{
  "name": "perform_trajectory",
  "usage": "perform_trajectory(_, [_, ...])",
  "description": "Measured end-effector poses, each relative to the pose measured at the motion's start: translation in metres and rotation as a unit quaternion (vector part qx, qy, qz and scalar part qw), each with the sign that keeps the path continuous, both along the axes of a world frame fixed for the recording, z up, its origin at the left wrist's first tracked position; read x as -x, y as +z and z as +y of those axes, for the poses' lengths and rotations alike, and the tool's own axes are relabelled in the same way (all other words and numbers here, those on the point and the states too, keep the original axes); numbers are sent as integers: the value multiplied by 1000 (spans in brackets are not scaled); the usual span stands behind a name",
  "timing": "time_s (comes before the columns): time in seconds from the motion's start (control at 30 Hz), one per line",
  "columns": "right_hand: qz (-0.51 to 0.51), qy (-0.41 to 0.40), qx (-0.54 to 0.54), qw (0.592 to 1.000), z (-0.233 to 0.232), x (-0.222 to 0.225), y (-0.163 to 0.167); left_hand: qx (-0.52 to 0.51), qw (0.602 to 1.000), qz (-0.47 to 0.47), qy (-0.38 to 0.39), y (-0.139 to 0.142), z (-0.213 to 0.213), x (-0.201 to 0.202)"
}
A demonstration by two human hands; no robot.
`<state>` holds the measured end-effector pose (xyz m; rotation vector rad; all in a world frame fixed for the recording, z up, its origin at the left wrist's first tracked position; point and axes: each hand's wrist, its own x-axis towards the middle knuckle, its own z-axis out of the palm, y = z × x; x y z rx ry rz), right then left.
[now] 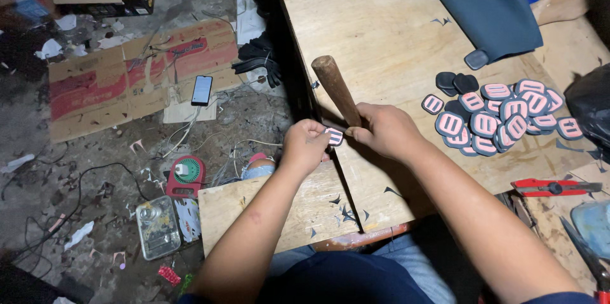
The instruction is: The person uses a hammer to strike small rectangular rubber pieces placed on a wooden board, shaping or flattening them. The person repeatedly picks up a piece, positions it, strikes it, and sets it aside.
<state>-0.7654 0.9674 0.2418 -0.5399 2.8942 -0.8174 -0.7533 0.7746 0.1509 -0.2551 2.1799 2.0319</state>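
Left hand [307, 145] pinches a small pink-and-dark rubber patch [333, 135]; right hand [383, 129], fingers curled, grips a wooden handle [337, 90] pointing to eleven o'clock. Patch pile [499, 116] at three o'clock.

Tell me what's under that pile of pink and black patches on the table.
The pile of patches lies on the bare plywood table. Several overlap, so lower patches show only their edges. Two dark ones sit at the pile's far left edge. Anything beneath the overlapped middle is hidden.
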Motion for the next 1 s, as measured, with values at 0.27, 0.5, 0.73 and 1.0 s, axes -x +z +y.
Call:
perform_trajectory(0.27, [-9, 20, -33, 999, 7, 0, 3, 15, 1000, 12, 9, -6, -1, 1])
perform_trajectory(0.5, [-21, -12, -49, 999, -1, 3, 5, 18, 1000, -21, -10, 0, -1, 3])
perform_trajectory(0.73, [-21, 3, -54, 998, 5, -2, 9, -8, 999, -34, 15, 8, -3, 5])
perform_trajectory(1.0, [-16, -16, -26, 999, -3, 2, 5, 62, 998, -6, -3, 8, -2, 4])
